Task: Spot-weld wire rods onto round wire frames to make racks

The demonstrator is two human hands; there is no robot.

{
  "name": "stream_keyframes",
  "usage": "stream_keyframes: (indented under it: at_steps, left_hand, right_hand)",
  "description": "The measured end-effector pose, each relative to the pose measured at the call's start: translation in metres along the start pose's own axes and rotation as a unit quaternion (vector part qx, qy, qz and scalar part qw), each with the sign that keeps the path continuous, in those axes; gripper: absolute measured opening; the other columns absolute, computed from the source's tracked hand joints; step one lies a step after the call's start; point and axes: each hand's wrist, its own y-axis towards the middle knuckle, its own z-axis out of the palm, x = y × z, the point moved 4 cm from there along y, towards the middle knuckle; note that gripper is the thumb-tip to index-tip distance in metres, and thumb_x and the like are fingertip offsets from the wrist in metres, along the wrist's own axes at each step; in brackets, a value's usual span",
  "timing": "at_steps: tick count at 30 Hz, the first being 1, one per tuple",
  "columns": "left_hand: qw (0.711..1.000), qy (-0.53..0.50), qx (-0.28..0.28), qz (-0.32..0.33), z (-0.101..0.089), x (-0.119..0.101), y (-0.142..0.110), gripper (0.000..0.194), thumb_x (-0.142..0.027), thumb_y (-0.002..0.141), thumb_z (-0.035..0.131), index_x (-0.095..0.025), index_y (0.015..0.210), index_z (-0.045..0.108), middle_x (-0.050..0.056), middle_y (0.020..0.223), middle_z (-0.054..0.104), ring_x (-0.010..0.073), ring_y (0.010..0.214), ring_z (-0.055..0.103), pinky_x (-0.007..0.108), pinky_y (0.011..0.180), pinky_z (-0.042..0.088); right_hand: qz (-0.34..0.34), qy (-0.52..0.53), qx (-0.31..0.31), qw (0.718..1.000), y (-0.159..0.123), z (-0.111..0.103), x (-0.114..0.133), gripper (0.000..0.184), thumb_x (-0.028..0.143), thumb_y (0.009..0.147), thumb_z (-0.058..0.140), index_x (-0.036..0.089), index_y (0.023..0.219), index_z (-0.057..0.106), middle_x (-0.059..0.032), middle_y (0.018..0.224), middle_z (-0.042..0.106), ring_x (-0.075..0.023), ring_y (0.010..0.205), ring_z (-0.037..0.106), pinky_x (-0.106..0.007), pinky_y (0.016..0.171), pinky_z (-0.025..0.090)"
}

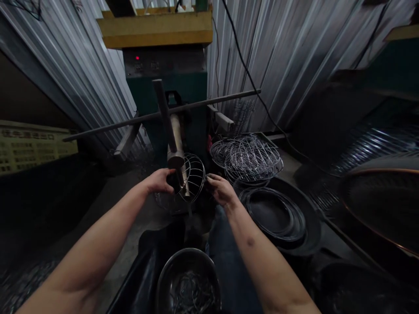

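Observation:
A round, domed wire basket (195, 171) of thin bright wires is at the machine's lower arm, whose tip (187, 192) shows among the wires. My left hand (159, 180) curves round the basket's left side, thumb and forefinger bent towards the wires; its exact contact is partly lost in the dark. On the right side, my right hand (221, 189) pinches the basket's rim between thumb and fingers. Just above the basket stands the machine's thick round post (176, 158). Between my legs, a metal bowl (162, 279) holds many small bent wire pieces (193, 292).
A pile of wire grids (252, 155) lies to the right, with coiled wire rings (294, 218) in a dark tray before it. A long bar (229, 97) crosses the green machine (166, 89). A black cable (240, 52) hangs at right. A yellow crate (36, 141) stands left.

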Motion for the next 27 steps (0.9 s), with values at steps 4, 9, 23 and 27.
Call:
stream_keyframes:
  at_steps: [4, 9, 23, 27]
  left_hand:
    - [0.999, 0.019, -0.033, 0.023, 0.010, 0.005, -0.029, 0.070, -0.019, 0.052, 0.068, -0.015, 0.122, 0.061, 0.008, 0.114, 0.064, 0.0273, 0.107, 0.059, 0.035, 0.093, 0.047]
    - [0.991, -0.017, -0.024, 0.128, 0.045, 0.003, -0.076, 0.066, -0.014, 0.057, 0.064, -0.016, 0.123, 0.060, 0.009, 0.123, 0.061, 0.0253, 0.112, 0.058, 0.035, 0.098, 0.045]
    - [0.923, 0.018, -0.349, 0.160, 0.180, 0.064, -0.101, 0.056, -0.020, 0.076, 0.067, -0.021, 0.130, 0.053, 0.012, 0.122, 0.060, 0.0256, 0.114, 0.059, 0.041, 0.100, 0.048]
    - [0.904, 0.025, -0.390, 0.171, 0.184, 0.063, -0.095, 0.056, -0.018, 0.077, 0.066, -0.021, 0.132, 0.052, 0.013, 0.122, 0.059, 0.0264, 0.117, 0.057, 0.040, 0.100, 0.049]
  right_hand:
    - [0.018, -0.010, 0.032, 0.999, -0.007, 0.000, 0.006, 0.024, 0.013, 0.058, 0.081, 0.016, 0.079, 0.069, -0.0018, 0.070, 0.071, -0.0149, 0.063, 0.066, -0.025, 0.062, 0.053]
    - [0.056, -0.049, 0.061, 0.995, -0.032, -0.006, -0.002, 0.033, 0.020, 0.050, 0.087, 0.014, 0.079, 0.072, -0.0039, 0.069, 0.072, -0.0152, 0.061, 0.066, -0.025, 0.059, 0.052]
    - [0.037, -0.175, 0.084, 0.980, -0.063, -0.028, -0.030, 0.041, 0.039, 0.047, 0.089, 0.016, 0.079, 0.077, -0.0054, 0.074, 0.073, -0.0178, 0.069, 0.064, -0.032, 0.071, 0.050]
    - [0.043, -0.205, 0.109, 0.972, -0.060, -0.025, -0.029, 0.035, 0.037, 0.053, 0.087, 0.015, 0.079, 0.076, -0.0040, 0.070, 0.071, -0.0162, 0.062, 0.062, -0.031, 0.065, 0.050]
